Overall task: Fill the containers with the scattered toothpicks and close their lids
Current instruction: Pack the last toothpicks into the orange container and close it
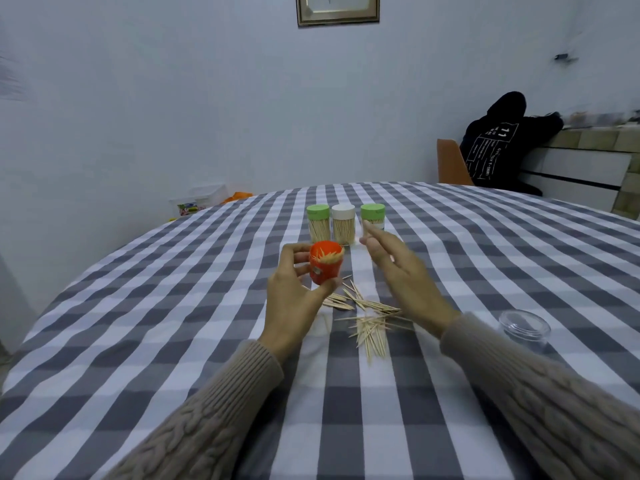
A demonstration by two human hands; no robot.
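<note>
Left hand (294,292) gripping orange container (325,266), fingers and thumb curled round it, lidless, toothpicks poking out, raised just behind the scattered toothpicks (367,317). Right hand (405,275) above that pile, fingers straight, loosely spread, holding nothing. Three lidded jars (343,223) farther behind the pile.

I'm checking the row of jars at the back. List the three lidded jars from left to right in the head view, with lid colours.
Left green-lidded jar → white-lidded jar → right green-lidded jar, partly behind the right hand.
</note>
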